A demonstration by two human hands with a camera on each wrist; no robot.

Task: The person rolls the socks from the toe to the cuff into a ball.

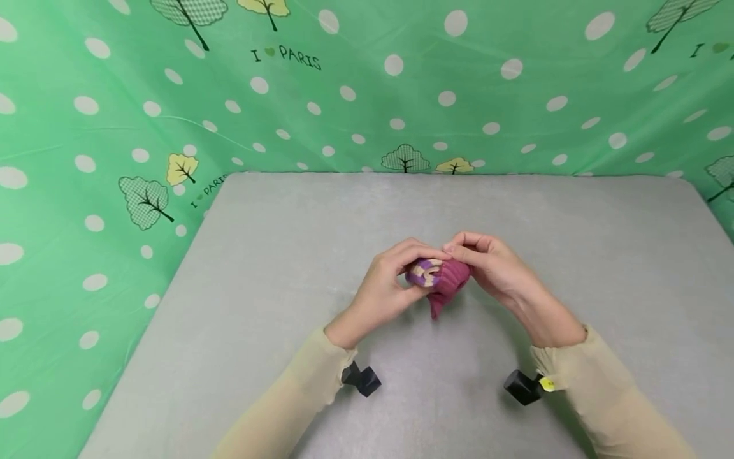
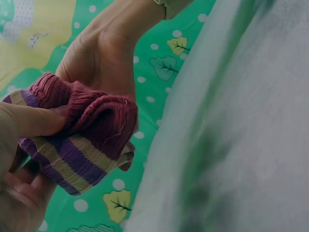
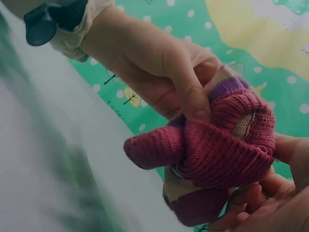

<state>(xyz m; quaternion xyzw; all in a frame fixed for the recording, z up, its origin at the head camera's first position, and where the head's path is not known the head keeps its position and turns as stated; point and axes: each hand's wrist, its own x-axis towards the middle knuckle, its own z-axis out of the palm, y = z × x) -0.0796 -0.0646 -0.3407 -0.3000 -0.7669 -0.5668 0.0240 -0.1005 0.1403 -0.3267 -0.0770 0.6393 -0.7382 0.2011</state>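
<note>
Bundled sock (image 1: 440, 278) held clear above the grey bench (image 1: 275, 268), roughly over its middle, a little nearer the front edge than the green spotted backdrop (image 1: 367, 95). Magenta ribbed knit wrapped over a purple-and-cream striped part; one loose magenta tail hanging below the bundle toward the bench.

Left hand (image 1: 385, 288) on the bundle's left side: fingers (image 2: 34, 121) curled round the striped end, thumb pressed flat onto the magenta fold. Right hand (image 1: 494, 262) on the bundle's right side: fingers curled and pinching the magenta cuff, thumb (image 3: 193, 99) bearing down on the top of the roll. Both grips closed on the sock, none slack. Whether one sock or a pair rolled together, could not be told.

Judged as the cuff being turned over the roll. To do it well: keep the left grip firm on the striped core so it cannot unroll, stretch the cuff wide with the right fingers before drawing it over, tuck the hanging tail in first, work the fold round evenly rather than tugging one side. Risk judged: ribbing snapping back off the thumb, bundle springing open.

Cream sleeves (image 1: 298, 389) and black wrist mounts (image 1: 360, 378) nearer the front edge than the sock.
</note>
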